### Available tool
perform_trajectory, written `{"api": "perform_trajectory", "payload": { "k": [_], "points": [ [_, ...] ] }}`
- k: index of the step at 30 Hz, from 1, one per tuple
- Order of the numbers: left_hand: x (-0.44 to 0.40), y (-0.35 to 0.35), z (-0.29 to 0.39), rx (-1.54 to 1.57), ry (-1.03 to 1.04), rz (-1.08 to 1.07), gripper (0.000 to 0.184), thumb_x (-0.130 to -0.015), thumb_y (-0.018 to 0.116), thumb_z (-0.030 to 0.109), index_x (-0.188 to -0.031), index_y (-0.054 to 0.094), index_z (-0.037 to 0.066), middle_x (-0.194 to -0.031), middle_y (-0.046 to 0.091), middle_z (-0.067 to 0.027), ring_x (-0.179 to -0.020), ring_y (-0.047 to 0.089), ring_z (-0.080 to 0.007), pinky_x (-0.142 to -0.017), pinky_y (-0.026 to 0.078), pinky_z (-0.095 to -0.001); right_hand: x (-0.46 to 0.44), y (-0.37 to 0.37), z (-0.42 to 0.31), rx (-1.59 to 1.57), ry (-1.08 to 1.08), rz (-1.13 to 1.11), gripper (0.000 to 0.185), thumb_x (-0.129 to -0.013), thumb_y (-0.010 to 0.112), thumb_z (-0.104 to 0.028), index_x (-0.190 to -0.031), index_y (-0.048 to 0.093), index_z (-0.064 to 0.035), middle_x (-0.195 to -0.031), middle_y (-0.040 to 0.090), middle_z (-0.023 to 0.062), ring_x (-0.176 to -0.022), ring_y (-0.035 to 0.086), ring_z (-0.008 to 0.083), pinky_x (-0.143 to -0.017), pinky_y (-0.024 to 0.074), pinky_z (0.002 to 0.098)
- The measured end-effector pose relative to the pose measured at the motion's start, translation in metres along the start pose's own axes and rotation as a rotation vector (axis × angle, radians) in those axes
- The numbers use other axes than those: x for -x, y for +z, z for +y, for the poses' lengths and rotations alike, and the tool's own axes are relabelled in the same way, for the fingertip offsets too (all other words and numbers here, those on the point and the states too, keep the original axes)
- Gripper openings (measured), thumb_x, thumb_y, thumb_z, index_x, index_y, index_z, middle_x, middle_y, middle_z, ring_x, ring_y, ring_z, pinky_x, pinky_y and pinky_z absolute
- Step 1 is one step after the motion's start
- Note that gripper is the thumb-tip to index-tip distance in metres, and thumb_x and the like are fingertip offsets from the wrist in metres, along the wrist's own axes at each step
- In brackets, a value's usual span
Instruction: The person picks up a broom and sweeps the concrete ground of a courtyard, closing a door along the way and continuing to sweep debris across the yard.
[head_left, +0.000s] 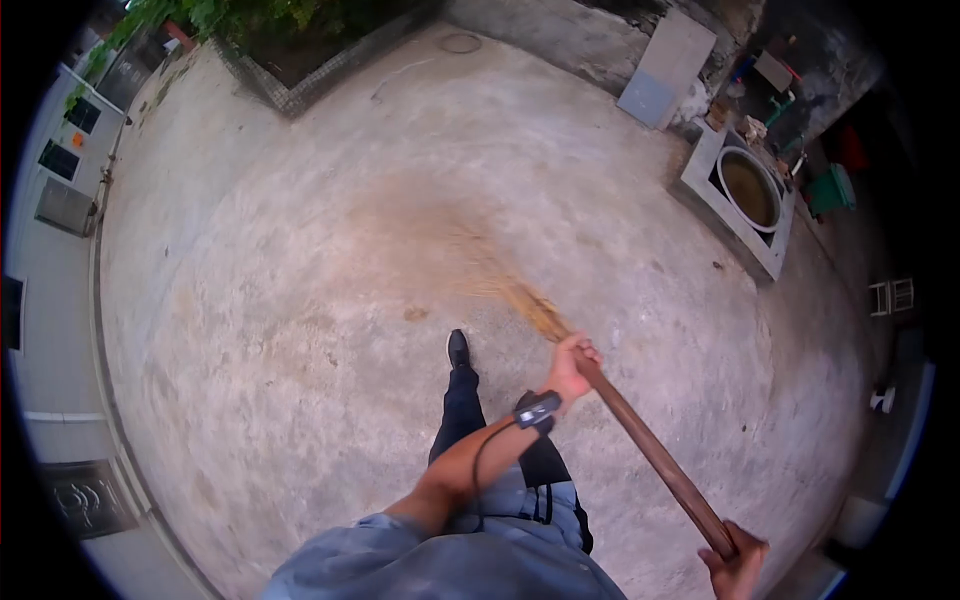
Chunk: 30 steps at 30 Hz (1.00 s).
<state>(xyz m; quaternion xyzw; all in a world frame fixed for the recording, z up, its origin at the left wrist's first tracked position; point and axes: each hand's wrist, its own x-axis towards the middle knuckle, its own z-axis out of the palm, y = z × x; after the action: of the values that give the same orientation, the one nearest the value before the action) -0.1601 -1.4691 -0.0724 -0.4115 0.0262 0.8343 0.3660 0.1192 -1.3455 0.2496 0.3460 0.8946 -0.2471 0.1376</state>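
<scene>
A long broom [655,450] with a brown wooden handle slants across the view from lower right to upper left. My left hand [570,368] is closed round the handle low down, close to where the straw bristles begin. At the handle's top end, near the lower right, my right hand [737,562] is wrapped round it. The straw bristles [515,290] spread over the concrete ground and are smeared by motion towards their tips. A black device [537,410] with a cable is strapped to my left wrist.
My dark shoe [458,348] stands on the concrete yard [250,330]. A tiled planter edge [290,98] is at upper left, a leaning board [668,68] at upper right. A large round basin [750,190] sits in a raised block. A wall [60,400] runs along the left.
</scene>
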Motion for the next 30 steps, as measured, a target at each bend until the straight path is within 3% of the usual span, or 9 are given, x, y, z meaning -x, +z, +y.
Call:
{"api": "perform_trajectory", "payload": {
  "k": [2,4,9,12,16,18,23,28,30],
  "points": [
    [-0.035,0.004,-0.014,0.076,-0.183,-0.088,0.023,-0.073,0.058,0.008,-0.061,0.039,0.013,-0.053,0.038,0.0032,-0.046,0.038,-0.0102,-0.046,0.036,-0.0232,0.018,-0.014,-0.041,0.039,0.074,0.222,0.036,-0.064,0.072,-0.001,-0.097,0.059,0.0067,-0.084,0.062,0.0184,-0.072,0.059,0.0217,-0.066,0.0494,0.0318],
    [-0.054,0.020,-0.026,-0.001,-0.257,-0.019,0.023,-0.071,0.058,0.006,-0.060,0.039,0.013,-0.050,0.035,0.0035,-0.044,0.036,-0.0107,-0.046,0.036,-0.0241,0.012,-0.012,-0.090,0.084,-0.263,0.564,0.025,-0.067,0.071,-0.004,-0.086,0.061,0.0072,-0.075,0.062,0.0172,-0.067,0.059,0.0238,-0.060,0.0493,0.0329],
    [-0.045,-0.018,0.042,-0.048,-0.209,0.163,0.023,-0.071,0.058,0.008,-0.055,0.042,0.012,-0.050,0.040,-0.0001,-0.045,0.041,-0.0143,-0.048,0.040,-0.0280,-0.039,0.003,-0.187,-0.012,-0.302,0.544,0.012,-0.072,0.066,-0.004,-0.076,0.061,0.0057,-0.068,0.060,0.0149,-0.059,0.056,0.0220,-0.052,0.0455,0.0304],
    [-0.007,-0.057,0.148,-0.090,0.141,0.176,0.019,-0.071,0.059,0.012,-0.058,0.044,0.011,-0.054,0.042,0.0003,-0.048,0.043,-0.0142,-0.048,0.040,-0.0276,-0.094,0.035,-0.207,-0.112,-0.287,0.343,0.017,-0.053,0.068,-0.003,-0.066,0.058,0.0017,-0.059,0.056,0.0111,-0.054,0.053,0.0220,-0.051,0.0387,0.0278],
    [0.009,-0.146,0.356,-0.984,0.864,-0.280,0.020,-0.069,0.059,0.023,-0.063,0.048,0.007,-0.054,0.043,-0.0028,-0.051,0.046,-0.0151,-0.051,0.042,-0.0258,-0.182,0.163,-0.269,-0.393,-0.221,0.188,0.010,-0.067,0.067,-0.004,-0.070,0.060,0.0027,-0.061,0.060,0.0110,-0.054,0.056,0.0135,-0.050,0.0424,0.0235],
    [0.017,-0.128,0.427,-0.122,0.549,0.258,0.018,-0.070,0.053,0.013,-0.056,0.042,0.010,-0.046,0.038,-0.0017,-0.046,0.044,-0.0151,-0.049,0.042,-0.0266,-0.204,0.204,-0.259,-0.563,-0.247,0.149,0.010,-0.069,0.067,-0.004,-0.071,0.061,0.0028,-0.062,0.061,0.0075,-0.055,0.055,0.0094,-0.050,0.0419,0.0211],
    [0.057,-0.008,0.374,-0.104,0.598,0.258,0.019,-0.069,0.051,0.010,-0.054,0.039,0.013,-0.046,0.038,-0.0022,-0.044,0.043,-0.0156,-0.046,0.039,-0.0270,-0.195,0.167,-0.233,-0.641,-0.002,0.140,0.009,-0.072,0.065,-0.008,-0.073,0.060,-0.0006,-0.063,0.056,0.0011,-0.052,0.049,0.0068,-0.047,0.0381,0.0203],
    [0.024,0.041,0.239,-0.142,0.235,0.165,0.014,-0.070,0.056,0.014,-0.062,0.045,0.010,-0.055,0.044,-0.0044,-0.050,0.046,-0.0185,-0.052,0.041,-0.0304,-0.101,0.095,-0.132,-0.470,0.028,0.476,0.013,-0.071,0.065,-0.011,-0.067,0.054,-0.0055,-0.059,0.048,-0.0015,-0.051,0.043,0.0064,-0.046,0.0329,0.0213],
    [0.007,0.063,0.187,-0.184,0.036,0.245,0.014,-0.071,0.058,0.011,-0.065,0.046,0.009,-0.056,0.044,-0.0044,-0.047,0.044,-0.0186,-0.049,0.041,-0.0321,-0.043,0.058,-0.204,-0.486,0.212,0.575,0.006,-0.075,0.061,-0.002,-0.075,0.061,0.0037,-0.066,0.059,0.0106,-0.050,0.049,0.0152,-0.044,0.0387,0.0263]
  ]
}}
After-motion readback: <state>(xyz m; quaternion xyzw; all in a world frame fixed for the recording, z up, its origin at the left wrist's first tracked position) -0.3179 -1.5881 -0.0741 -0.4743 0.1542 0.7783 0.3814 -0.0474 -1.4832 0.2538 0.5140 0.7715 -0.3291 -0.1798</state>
